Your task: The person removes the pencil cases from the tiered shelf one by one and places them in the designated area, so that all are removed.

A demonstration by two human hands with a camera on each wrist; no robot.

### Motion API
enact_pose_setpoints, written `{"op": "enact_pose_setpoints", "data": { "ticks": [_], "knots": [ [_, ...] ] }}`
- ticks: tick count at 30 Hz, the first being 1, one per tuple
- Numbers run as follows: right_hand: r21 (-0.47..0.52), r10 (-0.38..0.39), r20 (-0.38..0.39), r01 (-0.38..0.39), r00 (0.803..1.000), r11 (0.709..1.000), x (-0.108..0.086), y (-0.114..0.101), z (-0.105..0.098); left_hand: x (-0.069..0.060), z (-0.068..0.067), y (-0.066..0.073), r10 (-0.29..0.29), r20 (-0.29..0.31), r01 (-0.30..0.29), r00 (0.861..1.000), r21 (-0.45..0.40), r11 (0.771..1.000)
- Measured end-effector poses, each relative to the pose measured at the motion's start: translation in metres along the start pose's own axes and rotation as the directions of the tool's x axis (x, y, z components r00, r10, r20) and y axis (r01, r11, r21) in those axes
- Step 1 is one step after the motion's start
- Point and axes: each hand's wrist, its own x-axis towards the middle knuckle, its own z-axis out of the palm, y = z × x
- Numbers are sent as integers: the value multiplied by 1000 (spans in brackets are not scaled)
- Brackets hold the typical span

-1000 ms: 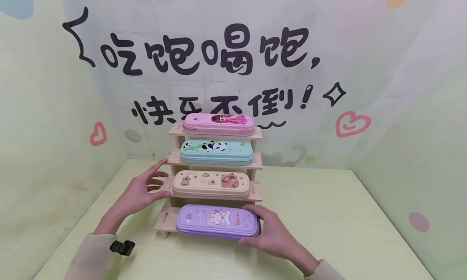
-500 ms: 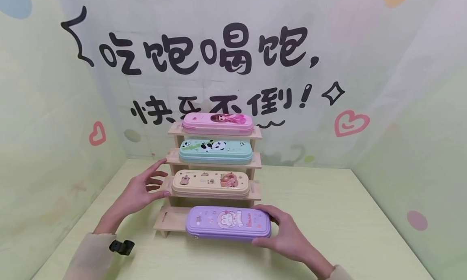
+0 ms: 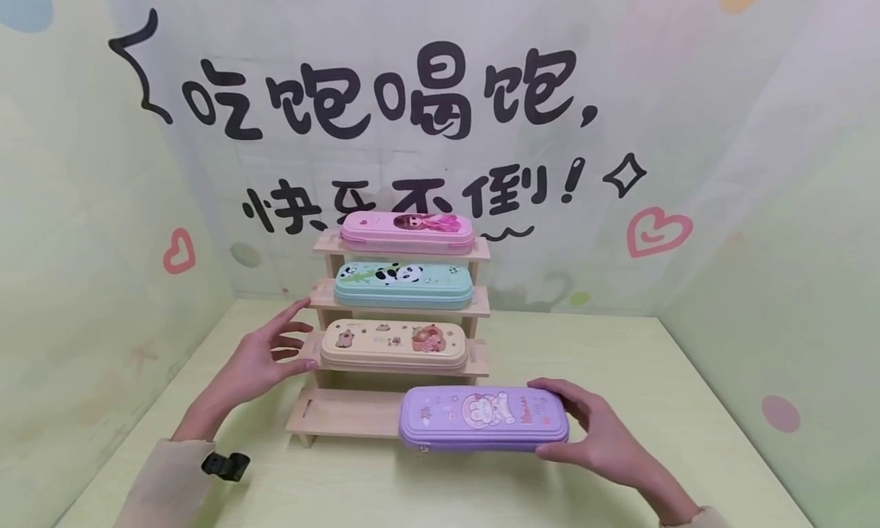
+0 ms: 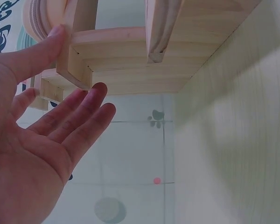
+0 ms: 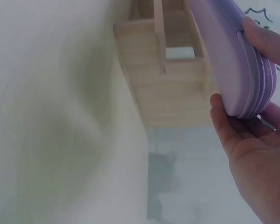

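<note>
My right hand (image 3: 596, 440) grips the right end of a purple pencil case (image 3: 481, 419) with a cartoon print. In the right wrist view, thumb and fingers hold the case's (image 5: 231, 56) zippered end from opposite sides. The case sticks out past the right of the bottom step (image 3: 351, 413) of a wooden tiered stand, slightly above it. My left hand (image 3: 257, 364) touches the stand's left side, index fingertip at the second step and thumb at the third. In the left wrist view, the left hand's (image 4: 46, 135) fingers are nearly straight against a wooden board end (image 4: 74, 70).
On the upper steps lie a pink pencil case (image 3: 407, 232), a mint panda pencil case (image 3: 402, 284) and a cream pencil case (image 3: 393, 344). The stand is on a pale table (image 3: 605, 375). A printed backdrop (image 3: 550, 268) rises behind and at both sides.
My right hand has slid the purple pencil case rightward, baring most of the bottom step. The left hand keeps its place at the stand. The other pencil cases stay put.
</note>
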Motion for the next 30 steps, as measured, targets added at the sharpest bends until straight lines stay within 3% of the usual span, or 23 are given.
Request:
{"op": "enact_pose_setpoints", "data": {
  "ticks": [9, 16, 30],
  "knots": [
    [-28, -72, -12, 71, 997, 997, -16, 0, -46, 0, 0, -1, 5, -4, -5, 1000, -2, 1000],
    [-81, 4, -37, -7, 999, 997, -24, 3, -77, 1, 0, -2, -2, -3, 2, 1000, -8, 1000],
    [-34, 15, 3, -15, 1000, 999, -27, 16, -128, 0, 1, -2, 2, -7, -2, 1000, -19, 1000]
  ]
}}
